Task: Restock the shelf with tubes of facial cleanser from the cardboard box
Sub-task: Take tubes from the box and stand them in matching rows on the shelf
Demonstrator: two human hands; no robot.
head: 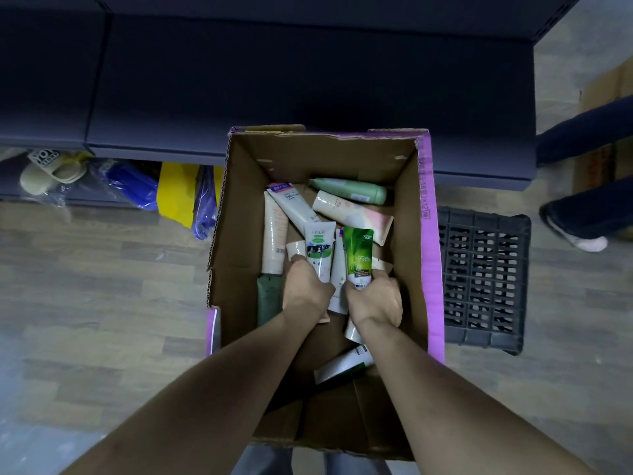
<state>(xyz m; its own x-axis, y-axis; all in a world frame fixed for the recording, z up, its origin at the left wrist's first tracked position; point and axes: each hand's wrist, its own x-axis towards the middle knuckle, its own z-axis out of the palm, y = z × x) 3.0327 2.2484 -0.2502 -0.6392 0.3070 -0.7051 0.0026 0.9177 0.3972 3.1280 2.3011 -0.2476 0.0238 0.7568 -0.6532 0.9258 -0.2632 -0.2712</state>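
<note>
While I look down from the head camera, the far left shows a beige slipper [51, 171] and blue and yellow plastic bags [164, 186] tucked under the dark shelf [308, 80]. Next comes the open cardboard box [426, 234] on the wood floor, loose tubes lying across its bottom. My left hand [306, 291] reaches into it with fingers curled around a white tube with a cow picture [319, 248], which stands tilted above the pile. Just beside it, my right hand [375, 298] grips the lower end of a green tube [358, 260], also raised over the others. A pale green bottle [349, 190] and a pink-and-white tube [352, 212] lie near the box's far wall. Right of the box sits a dark plastic crate [483, 282], and beyond it another person's leg and shoe [582, 231].
</note>
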